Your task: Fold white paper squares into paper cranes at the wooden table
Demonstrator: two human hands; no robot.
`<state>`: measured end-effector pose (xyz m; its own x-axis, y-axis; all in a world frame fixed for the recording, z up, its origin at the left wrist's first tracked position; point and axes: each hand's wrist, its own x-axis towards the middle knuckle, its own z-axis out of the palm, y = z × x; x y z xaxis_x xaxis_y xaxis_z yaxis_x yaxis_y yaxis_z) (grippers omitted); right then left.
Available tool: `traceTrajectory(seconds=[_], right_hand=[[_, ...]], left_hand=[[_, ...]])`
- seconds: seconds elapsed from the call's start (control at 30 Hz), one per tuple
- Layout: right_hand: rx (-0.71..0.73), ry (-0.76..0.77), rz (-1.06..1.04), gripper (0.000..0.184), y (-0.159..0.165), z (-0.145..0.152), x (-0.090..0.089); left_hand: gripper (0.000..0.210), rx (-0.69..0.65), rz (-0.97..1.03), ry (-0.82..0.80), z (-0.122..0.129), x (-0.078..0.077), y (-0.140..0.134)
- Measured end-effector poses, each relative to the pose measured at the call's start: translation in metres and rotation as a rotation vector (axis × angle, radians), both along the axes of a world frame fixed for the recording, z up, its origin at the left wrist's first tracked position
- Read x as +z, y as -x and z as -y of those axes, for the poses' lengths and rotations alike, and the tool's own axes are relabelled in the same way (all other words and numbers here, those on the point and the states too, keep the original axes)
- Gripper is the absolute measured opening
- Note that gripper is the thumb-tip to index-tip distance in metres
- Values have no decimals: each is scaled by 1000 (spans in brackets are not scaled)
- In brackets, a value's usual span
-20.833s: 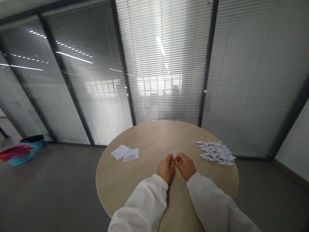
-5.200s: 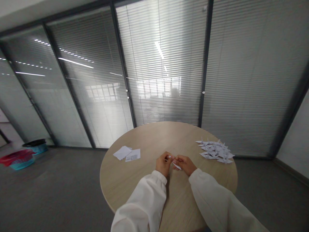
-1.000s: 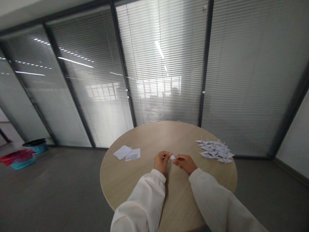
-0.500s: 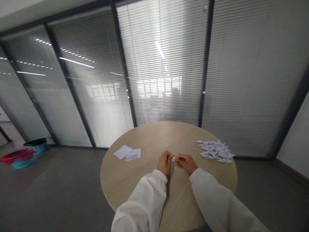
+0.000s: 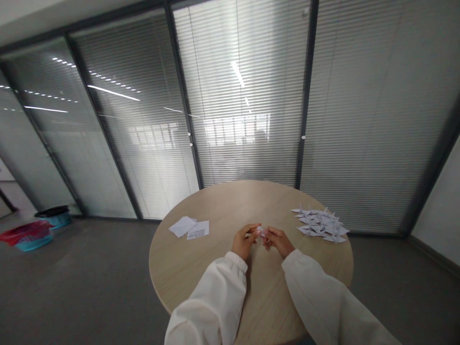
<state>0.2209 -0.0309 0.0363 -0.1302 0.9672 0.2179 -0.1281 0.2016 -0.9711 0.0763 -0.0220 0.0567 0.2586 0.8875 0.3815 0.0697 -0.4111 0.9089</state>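
Observation:
Between my two hands is a small folded piece of white paper [image 5: 260,231], mostly covered by fingers, so its exact shape does not show. My left hand [image 5: 246,240] pinches it from the left, the index finger stretched over the top. From the right, my right hand [image 5: 277,241] grips it with thumb and fingertips. Both hands are held over the middle of the round wooden table [image 5: 223,206]. To their right lies a heap of folded white paper cranes [image 5: 321,224]. On the left are flat paper sheets [image 5: 183,225], one with printed text [image 5: 198,230].
Glass partition panels with blinds [image 5: 247,105] stand right behind the table's far edge. On the grey floor at the far left are a basket with a red liner [image 5: 30,235] and one with a black liner [image 5: 57,216].
My left index finger has lifted and straightened over the paper, and the left hand has turned slightly. My right fingers have shifted their hold. The sheets and the heap stay put.

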Motion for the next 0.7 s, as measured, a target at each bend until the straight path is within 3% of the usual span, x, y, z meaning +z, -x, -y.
traceTrajectory(seconds=[0.27, 0.7], right_hand=[[45, 51, -121, 36, 1, 2, 1], [44, 43, -123, 32, -1, -3, -4]], left_hand=[[34, -11, 45, 35, 0, 2, 0], [28, 114, 34, 47, -1, 1, 2]])
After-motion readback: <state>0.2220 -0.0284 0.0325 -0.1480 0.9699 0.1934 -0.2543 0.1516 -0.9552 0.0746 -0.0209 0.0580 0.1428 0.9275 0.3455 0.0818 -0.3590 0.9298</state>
